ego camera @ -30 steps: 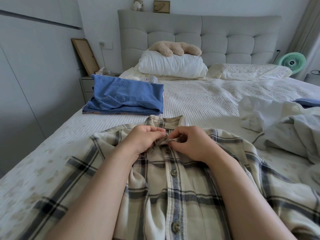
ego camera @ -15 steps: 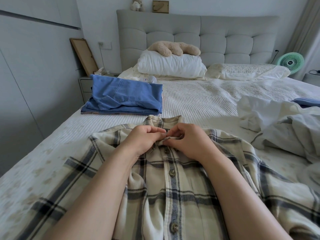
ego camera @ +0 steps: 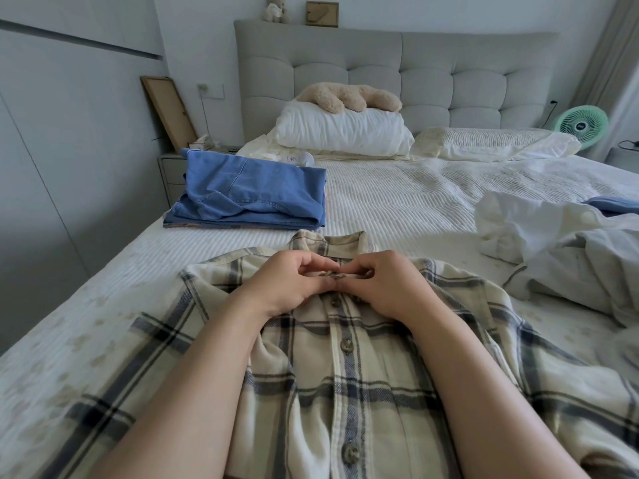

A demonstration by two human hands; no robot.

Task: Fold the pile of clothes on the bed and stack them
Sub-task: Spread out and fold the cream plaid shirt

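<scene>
A cream and navy plaid shirt (ego camera: 345, 385) lies spread flat on the bed, collar pointing away from me, its front buttoned. My left hand (ego camera: 280, 288) and my right hand (ego camera: 390, 288) meet just below the collar, both pinching the placket around the top button. A folded blue denim garment (ego camera: 256, 195) rests on a thin stack at the bed's left side. A rumpled pile of white and pale grey clothes (ego camera: 553, 247) lies at the right.
White pillows (ego camera: 342, 133) with a beige plush toy (ego camera: 345, 96) sit against the grey headboard. A nightstand (ego camera: 171, 174) and leaning frame stand at the left. A green fan (ego camera: 582, 127) stands at the far right. The ribbed bedspread (ego camera: 397, 202) stretches between.
Both hands stay at the top button; the fingers have shifted slightly, lifting the placket edge between them. The shirt and the other clothes lie where they were.
</scene>
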